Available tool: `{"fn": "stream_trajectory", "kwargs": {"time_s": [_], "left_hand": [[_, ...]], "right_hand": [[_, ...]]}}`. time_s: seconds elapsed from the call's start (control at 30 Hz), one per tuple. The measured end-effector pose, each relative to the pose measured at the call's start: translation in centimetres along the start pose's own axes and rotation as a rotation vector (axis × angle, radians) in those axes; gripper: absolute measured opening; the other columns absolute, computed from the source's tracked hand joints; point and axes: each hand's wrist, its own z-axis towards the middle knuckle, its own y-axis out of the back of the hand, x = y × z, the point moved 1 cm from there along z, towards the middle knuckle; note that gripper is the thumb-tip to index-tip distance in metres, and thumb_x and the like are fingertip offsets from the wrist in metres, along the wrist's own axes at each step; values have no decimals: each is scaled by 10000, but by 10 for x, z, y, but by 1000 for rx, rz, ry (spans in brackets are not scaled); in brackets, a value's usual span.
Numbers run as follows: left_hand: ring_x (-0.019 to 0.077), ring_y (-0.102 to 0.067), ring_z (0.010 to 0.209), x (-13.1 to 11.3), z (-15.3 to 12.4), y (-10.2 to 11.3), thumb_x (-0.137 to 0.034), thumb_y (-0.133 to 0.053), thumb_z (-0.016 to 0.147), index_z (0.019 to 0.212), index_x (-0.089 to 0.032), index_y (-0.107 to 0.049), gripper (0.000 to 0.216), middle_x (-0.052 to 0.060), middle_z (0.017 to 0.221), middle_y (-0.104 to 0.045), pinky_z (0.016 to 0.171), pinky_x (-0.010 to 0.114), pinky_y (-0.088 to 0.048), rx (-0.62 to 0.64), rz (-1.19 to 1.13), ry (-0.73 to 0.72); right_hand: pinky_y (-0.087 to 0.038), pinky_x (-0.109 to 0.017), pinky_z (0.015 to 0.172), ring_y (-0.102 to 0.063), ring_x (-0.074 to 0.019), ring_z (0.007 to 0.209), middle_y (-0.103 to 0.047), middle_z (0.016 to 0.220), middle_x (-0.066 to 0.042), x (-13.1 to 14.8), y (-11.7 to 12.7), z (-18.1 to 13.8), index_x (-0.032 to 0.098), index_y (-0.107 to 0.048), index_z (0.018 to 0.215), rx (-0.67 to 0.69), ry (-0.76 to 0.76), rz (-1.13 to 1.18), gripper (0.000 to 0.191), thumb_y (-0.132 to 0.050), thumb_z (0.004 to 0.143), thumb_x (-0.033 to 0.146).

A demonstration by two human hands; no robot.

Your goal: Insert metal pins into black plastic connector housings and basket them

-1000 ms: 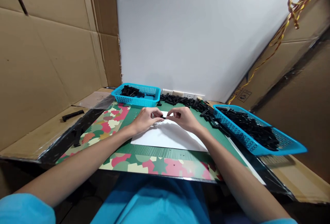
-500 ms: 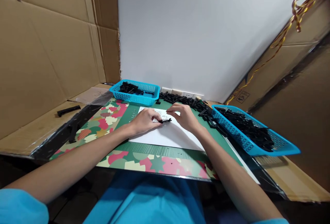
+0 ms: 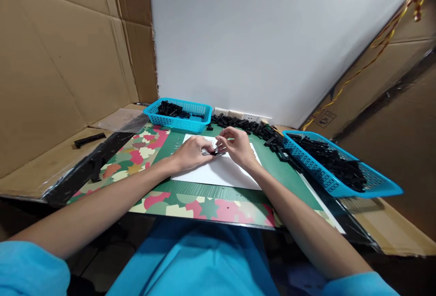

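Note:
Both my hands meet over a white sheet of paper (image 3: 225,175) lying on the green mat (image 3: 272,164). My left hand (image 3: 192,152) rests on the paper with its fingers curled, pinching a small black plastic part (image 3: 215,153) at its left end. My right hand (image 3: 235,145) is closed in a pinch right at the part's other end, fingertips on or just above it. Tiny silvery bits lie on the paper under the left fingers; I cannot make them out.
A blue basket (image 3: 177,116) with black parts stands at the back left. A second blue basket (image 3: 340,164) full of black parts sits at the right. Loose black parts (image 3: 252,127) are piled along the back edge. Cardboard walls enclose the left and right sides.
The hands parted half a second ago, the left alone holding the black part on the paper. Now the right hand has come back and pinches at the part again.

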Motion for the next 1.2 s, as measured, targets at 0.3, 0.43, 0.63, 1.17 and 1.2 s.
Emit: {"fn": "stream_trajectory", "kwargs": {"time_s": [0.3,0.43,0.63,1.17,1.2], "left_hand": [[199,-682,768,3,0,-1,-267,-807,846,814,-227,-793,52,23,836,-787,712,332,-468,-13,5,-34],[193,-688,753,0,0,-1,-253,-796,847,805,-227,-793,50,15,843,-795,722,338,-463,-13,-15,-22],[189,-668,714,-4,-1,-1,-243,-750,865,765,-204,-769,109,26,788,-772,675,326,-437,8,-44,-17],[188,-655,706,-1,0,-2,-258,-759,857,772,-196,-765,105,21,764,-753,631,303,-428,-5,-92,28],[194,-673,742,-1,1,-1,-253,-765,857,817,-205,-784,65,24,818,-775,655,306,-444,-15,-80,26]], "right_hand": [[-638,-357,607,-722,-240,653,-708,796,-72,-1,0,0,216,-634,886,12,4,-52,475,-749,884,677],[-622,-353,614,-714,-237,648,-707,775,-72,-1,-1,0,217,-632,883,10,6,-72,456,-732,907,661],[-584,-333,617,-699,-230,648,-699,753,-66,4,-3,-1,210,-626,845,-14,23,-174,370,-737,923,555],[-526,-291,639,-666,-201,681,-697,766,-38,3,-7,-3,220,-613,862,-46,86,-301,155,-659,953,337],[-534,-292,648,-668,-198,682,-696,767,-35,5,-5,-3,221,-608,876,-51,95,-274,168,-654,965,356]]}}
